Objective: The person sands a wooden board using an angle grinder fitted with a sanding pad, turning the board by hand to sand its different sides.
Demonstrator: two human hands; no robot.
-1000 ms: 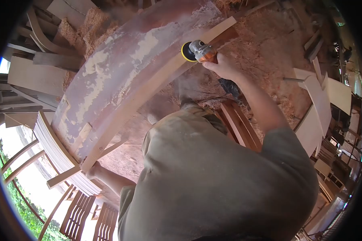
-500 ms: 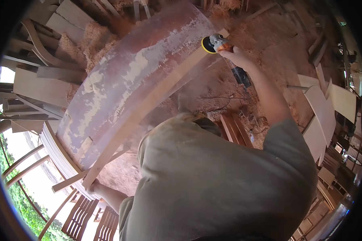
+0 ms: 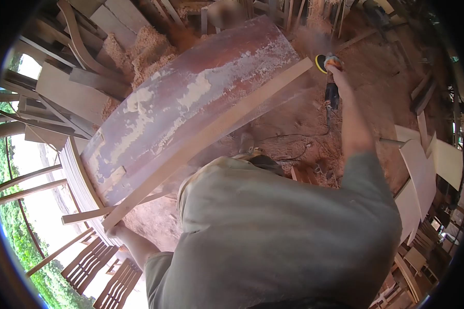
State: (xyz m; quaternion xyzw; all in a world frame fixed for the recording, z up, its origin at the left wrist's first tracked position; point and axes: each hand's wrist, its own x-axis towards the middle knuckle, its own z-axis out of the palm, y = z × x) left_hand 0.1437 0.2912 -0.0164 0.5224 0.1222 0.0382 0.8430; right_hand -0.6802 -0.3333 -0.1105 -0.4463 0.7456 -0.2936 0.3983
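A long pale wooden board [image 3: 206,136] lies slantwise along the near edge of a curved reddish panel [image 3: 191,98] with pale patches. My left hand [image 3: 117,230] is closed on the board's lower left end. Out past the board's upper right end, my right hand [image 3: 335,68] is wrapped round an angle grinder [image 3: 332,91]. The grinder's yellow-edged disc [image 3: 320,63] is apart from the board. A cord runs down from the tool. Dust blurs the area above the disc.
Wood shavings [image 3: 149,51] and planks are piled at the upper left. A stack of curved strips [image 3: 81,170] stands by the panel's left end. Pale sheets [image 3: 417,167] lean at the right. Slatted wooden pieces [image 3: 90,262] are at the lower left. Reddish dust covers the floor [image 3: 288,116].
My right hand has moved up and right with the grinder, off the board's far end. My left hand stays at the board's lower end. The view has shifted.
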